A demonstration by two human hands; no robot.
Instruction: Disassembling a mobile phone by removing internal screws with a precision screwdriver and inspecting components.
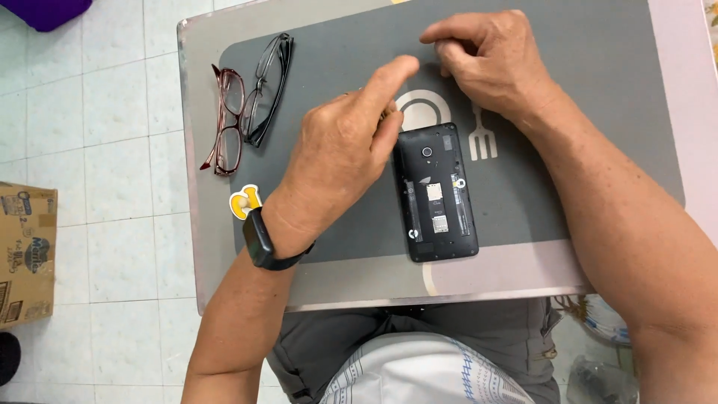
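Left hand just left of open-backed phone, forefinger out, gripping nothing. Right hand above phone, fingertips pinched, contents unclear. Phone stiff, light, exposed internals fragile; grip by edges.

the phone lies back-up on my desk, near the middle and closer to the front edge. my left hand sits just left of it, my right hand behind it toward the far edge. two pairs of glasses lie side by side at the far left corner. a cardboard box stands on the floor left of the desk.
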